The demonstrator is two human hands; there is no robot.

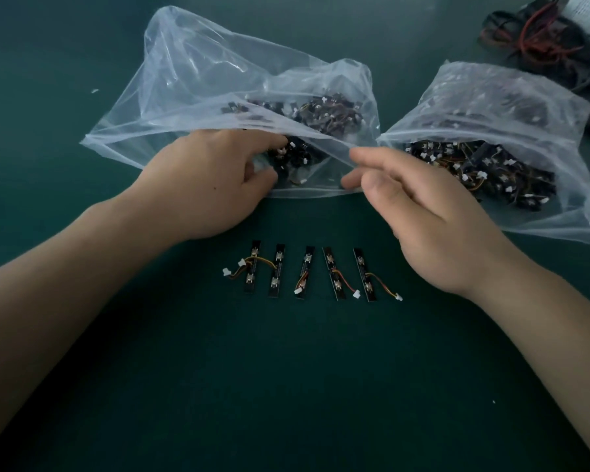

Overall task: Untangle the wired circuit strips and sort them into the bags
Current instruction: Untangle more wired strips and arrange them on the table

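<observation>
Centrally, a large clear zip bag [191, 83] lies on a dark green table [286, 386], its mouth facing the person. The left hand [205, 185] reaches into that mouth, thumb and fingers curled round a clump of wired circuit strips [297, 158] just inside. The right hand [430, 216] pinches the bag's rim at its right corner, holding the mouth apart. Nearer the person than the bag, a row of five circuit strips [306, 272] lies side by side (short wires with white plugs attached). Right of the bag, touching it, sits a second clear bag [491, 97] holding more strips. Farther right, behind that, lies a bundle of red and black cables [539, 39].
</observation>
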